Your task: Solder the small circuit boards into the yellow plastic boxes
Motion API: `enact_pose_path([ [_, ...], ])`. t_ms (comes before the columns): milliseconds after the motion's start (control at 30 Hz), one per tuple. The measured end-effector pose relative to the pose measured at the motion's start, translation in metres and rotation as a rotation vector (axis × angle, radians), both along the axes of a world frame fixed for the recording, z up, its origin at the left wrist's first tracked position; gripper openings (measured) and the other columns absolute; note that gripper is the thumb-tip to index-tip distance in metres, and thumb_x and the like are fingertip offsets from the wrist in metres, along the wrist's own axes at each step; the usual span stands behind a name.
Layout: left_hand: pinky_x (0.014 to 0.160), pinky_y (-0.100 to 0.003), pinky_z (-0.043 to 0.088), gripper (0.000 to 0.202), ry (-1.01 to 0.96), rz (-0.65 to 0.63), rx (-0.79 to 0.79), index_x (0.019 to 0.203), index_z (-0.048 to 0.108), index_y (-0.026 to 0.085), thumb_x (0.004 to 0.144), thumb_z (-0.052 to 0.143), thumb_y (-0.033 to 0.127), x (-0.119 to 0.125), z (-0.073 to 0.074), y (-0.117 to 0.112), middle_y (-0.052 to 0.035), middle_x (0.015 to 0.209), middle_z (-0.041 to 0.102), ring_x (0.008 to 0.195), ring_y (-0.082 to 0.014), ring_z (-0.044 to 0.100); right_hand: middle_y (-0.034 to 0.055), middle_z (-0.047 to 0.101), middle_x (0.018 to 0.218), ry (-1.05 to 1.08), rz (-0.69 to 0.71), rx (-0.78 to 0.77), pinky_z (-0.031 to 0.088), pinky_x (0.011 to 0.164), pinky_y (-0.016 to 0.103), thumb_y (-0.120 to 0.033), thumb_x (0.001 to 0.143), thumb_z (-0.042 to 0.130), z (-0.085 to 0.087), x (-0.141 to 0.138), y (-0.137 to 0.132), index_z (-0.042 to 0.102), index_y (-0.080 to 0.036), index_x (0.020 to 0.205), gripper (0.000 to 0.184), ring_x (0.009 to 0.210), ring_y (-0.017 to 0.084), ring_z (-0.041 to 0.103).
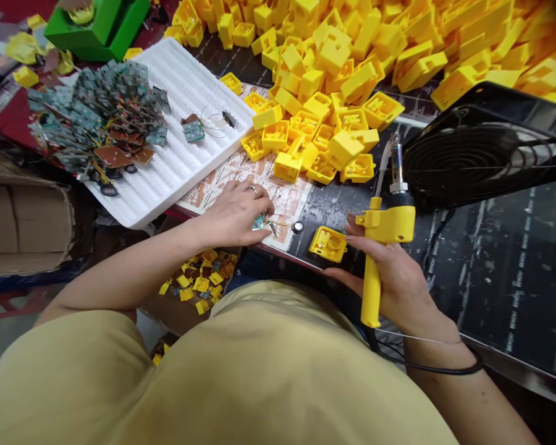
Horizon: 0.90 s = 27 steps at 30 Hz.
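My right hand (391,275) is closed round the grip of a yellow soldering gun (383,232), whose metal tip points up and away from me. One yellow plastic housing (328,243) lies on the table just left of that hand. My left hand (235,212) rests palm down on a printed sheet (285,199), its fingertips pinching a small green circuit board (259,222) with thin wires. A small round black part (298,227) lies beside the wires.
A big heap of yellow housings (352,55) fills the back of the table. A white foam tray (185,123) at left carries a pile of circuit boards (97,117). A black fan (486,148) stands at right. A box of yellow parts (204,281) sits below the table edge.
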State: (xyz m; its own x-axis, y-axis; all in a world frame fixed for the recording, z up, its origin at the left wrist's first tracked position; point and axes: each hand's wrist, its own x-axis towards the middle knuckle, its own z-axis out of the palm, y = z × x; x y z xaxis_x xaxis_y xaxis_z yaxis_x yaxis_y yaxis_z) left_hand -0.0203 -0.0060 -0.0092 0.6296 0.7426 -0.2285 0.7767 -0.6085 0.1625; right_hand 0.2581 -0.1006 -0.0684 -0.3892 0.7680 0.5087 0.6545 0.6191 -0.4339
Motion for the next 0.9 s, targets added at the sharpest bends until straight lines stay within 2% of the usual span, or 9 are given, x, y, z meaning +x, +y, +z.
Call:
enact_pose_path([
  [100,0.102,-0.049,0.039,0.024,0.036,0.006,-0.051,0.099,0.072,0.016,0.087,0.063,0.034,0.008,0.001,0.005,-0.0111,0.11,0.069,0.114,-0.0319,0.057,0.0096,0.068,0.119,-0.022,-0.027,0.026,0.06,0.09,0.044,-0.034,0.079,0.081,-0.005,-0.001,0.0,0.048,-0.025,0.134,0.065,0.111,0.029,0.068],
  [200,0.099,-0.047,0.039,0.016,-0.007,0.043,-0.104,0.09,0.073,0.017,0.086,0.064,0.03,0.008,-0.002,0.006,-0.0093,0.104,0.071,0.109,-0.0294,0.061,0.0092,0.069,0.117,-0.031,-0.022,0.05,0.061,0.086,0.04,-0.029,0.083,0.077,-0.007,-0.005,0.002,0.049,-0.024,0.133,0.058,0.108,0.027,0.069],
  [300,0.102,-0.045,0.039,0.014,-0.163,0.129,-0.094,0.089,0.071,0.017,0.086,0.063,0.028,0.0,-0.01,0.0,-0.0057,0.096,0.074,0.1,-0.0246,0.065,0.0074,0.069,0.116,-0.022,-0.029,0.069,0.061,0.082,0.038,-0.023,0.085,0.075,-0.009,-0.008,0.001,0.049,-0.025,0.133,0.054,0.103,0.025,0.071],
  [400,0.099,-0.038,0.043,0.012,-0.355,0.19,-0.05,0.09,0.07,0.017,0.086,0.063,0.026,-0.008,-0.016,-0.01,-0.0027,0.089,0.075,0.093,-0.0202,0.067,0.0083,0.069,0.116,-0.008,-0.04,0.081,0.062,0.079,0.039,-0.024,0.084,0.076,-0.01,-0.012,0.0,0.049,-0.025,0.133,0.056,0.099,0.025,0.071],
  [500,0.092,-0.031,0.048,0.022,-0.506,0.212,-0.055,0.105,0.071,0.016,0.087,0.061,0.023,-0.009,-0.018,-0.019,-0.0026,0.09,0.077,0.09,-0.0177,0.07,0.0091,0.069,0.116,-0.008,-0.03,0.091,0.062,0.077,0.039,-0.026,0.085,0.075,-0.01,-0.018,0.001,0.05,-0.024,0.133,0.055,0.096,0.026,0.071],
  [600,0.092,-0.027,0.049,0.032,-0.6,0.223,-0.084,0.116,0.071,0.014,0.088,0.058,0.021,-0.007,-0.018,-0.025,-0.0046,0.1,0.078,0.096,-0.0165,0.072,0.0077,0.071,0.108,-0.013,-0.015,0.124,0.061,0.075,0.038,-0.03,0.088,0.072,-0.011,-0.024,0.005,0.052,-0.023,0.13,0.048,0.092,0.024,0.072],
  [700,0.092,-0.025,0.05,0.026,-0.656,0.253,-0.102,0.105,0.075,0.014,0.087,0.057,0.02,-0.004,-0.019,-0.028,-0.0057,0.106,0.078,0.1,-0.0168,0.072,0.0065,0.072,0.1,-0.001,-0.021,0.169,0.061,0.078,0.039,-0.037,0.087,0.073,-0.009,-0.026,0.007,0.054,-0.022,0.128,0.048,0.091,0.025,0.072],
  [767,0.089,-0.024,0.052,0.025,-0.681,0.277,-0.116,0.101,0.077,0.014,0.086,0.059,0.021,-0.003,-0.02,-0.029,-0.0052,0.103,0.079,0.097,-0.0165,0.072,0.007,0.072,0.102,0.018,-0.031,0.197,0.061,0.082,0.04,-0.041,0.084,0.076,-0.006,-0.025,0.006,0.053,-0.022,0.129,0.053,0.095,0.025,0.071],
  [900,0.086,-0.024,0.052,0.021,-0.694,0.265,-0.107,0.094,0.078,0.015,0.084,0.061,0.023,-0.004,-0.017,-0.025,-0.0039,0.094,0.079,0.089,-0.0159,0.073,0.0061,0.074,0.108,0.108,-0.096,0.24,0.06,0.086,0.038,-0.026,0.078,0.082,0.003,-0.02,-0.002,0.058,-0.023,0.122,0.05,0.098,0.024,0.072],
])
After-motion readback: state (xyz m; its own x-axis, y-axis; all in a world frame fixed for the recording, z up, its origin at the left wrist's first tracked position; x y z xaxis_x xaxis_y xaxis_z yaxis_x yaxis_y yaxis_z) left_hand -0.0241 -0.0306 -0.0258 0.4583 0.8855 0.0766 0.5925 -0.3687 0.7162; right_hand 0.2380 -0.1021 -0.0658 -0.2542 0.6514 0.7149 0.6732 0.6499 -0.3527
